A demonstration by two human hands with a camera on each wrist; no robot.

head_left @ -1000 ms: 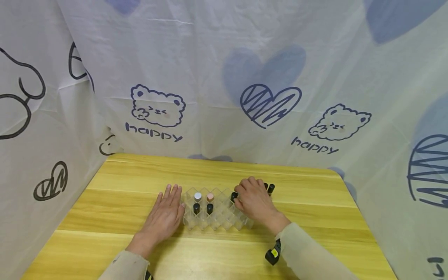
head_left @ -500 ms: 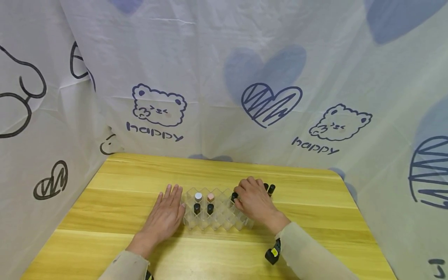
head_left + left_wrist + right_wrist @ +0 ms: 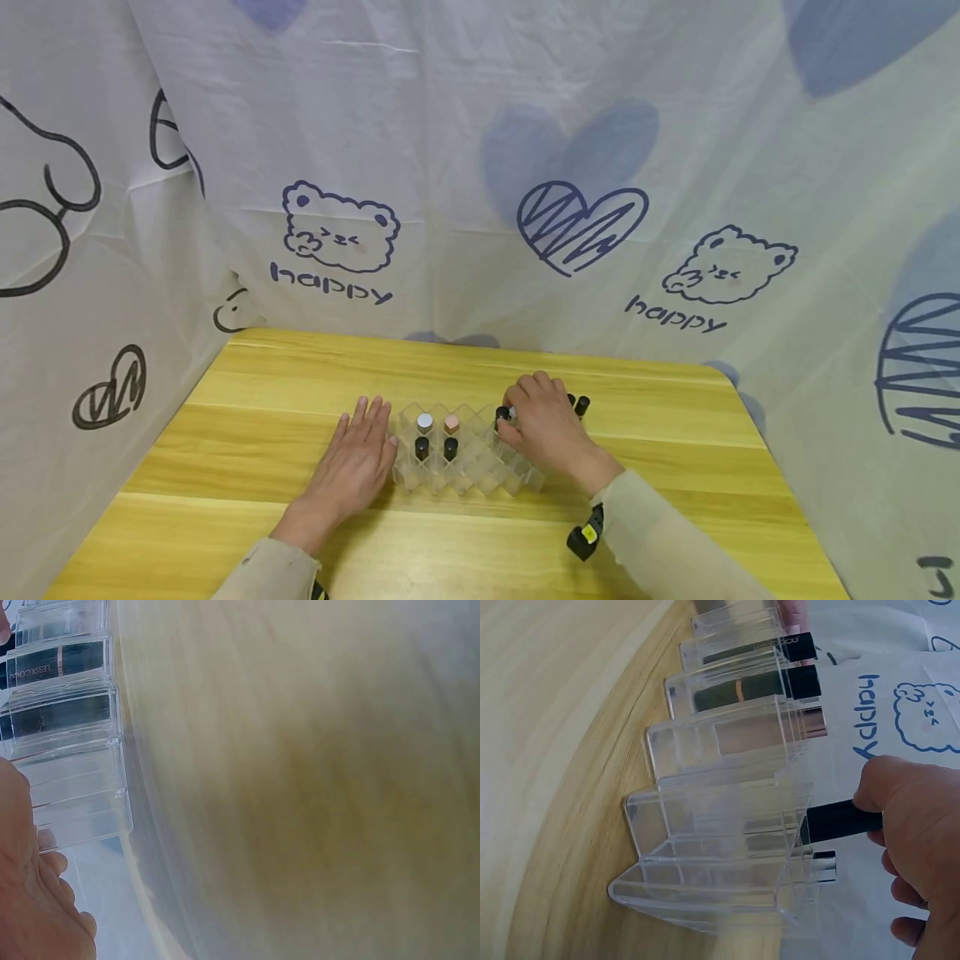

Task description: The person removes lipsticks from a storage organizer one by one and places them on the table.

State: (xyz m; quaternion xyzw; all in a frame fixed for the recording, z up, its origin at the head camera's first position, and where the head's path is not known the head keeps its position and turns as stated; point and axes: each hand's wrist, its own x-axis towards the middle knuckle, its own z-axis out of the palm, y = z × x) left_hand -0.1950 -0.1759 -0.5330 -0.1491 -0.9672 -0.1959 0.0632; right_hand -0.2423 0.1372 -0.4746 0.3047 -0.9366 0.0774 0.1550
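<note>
Clear rigid plastic organizer [image 3: 480, 460] with diamond-shaped cells and zigzag edges, on smooth wood-grain tabletop [image 3: 465, 546], slim black-capped lipstick tube [image 3: 845, 820] toward its right end, pinched by right hand [image 3: 551, 429], left hand [image 3: 349, 463] flat, fingers straight, thumb touching organizer's left end.

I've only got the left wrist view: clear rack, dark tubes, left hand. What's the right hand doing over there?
Observer: The right hand is pinching a black-capped tube, whose lower part shows through the walls of the clear rack.
Operator: Good. Anything on the far side of that hand?
Observer: Yes, two black caps show just to its right in the head view.
Operator: And which cap colours are in the rack's left part, behind the two black ones?
Observer: One silver-white cap, with a pink cap to its right.
</note>
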